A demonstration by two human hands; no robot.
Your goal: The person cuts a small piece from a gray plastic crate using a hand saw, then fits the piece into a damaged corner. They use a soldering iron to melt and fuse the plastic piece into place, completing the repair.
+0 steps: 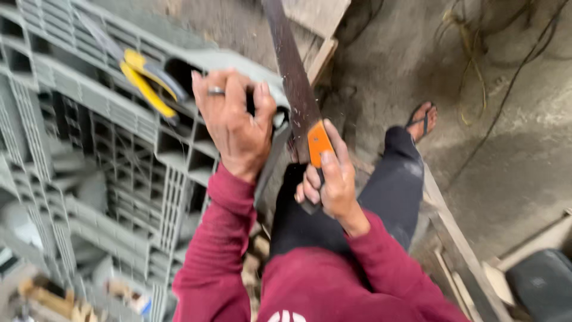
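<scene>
Concrete floor [524, 149], right hand [333, 182] grip closed on handsaw [298, 89] pointing away, left hand [235, 122] clutching grey pallet [89, 95]

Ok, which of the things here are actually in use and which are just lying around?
In use:
- left hand gripping the edge of the grey plastic lattice pallet
- right hand holding the orange-handled handsaw with a long dark blade

Lying about:
- yellow-handled pliers resting on the pallet
- wooden planks on the concrete floor
- tangled yellowish cords
- dark box at lower right

Grey plastic pallet [101, 107] with yellow-handled pliers [146, 80] atop.
</scene>
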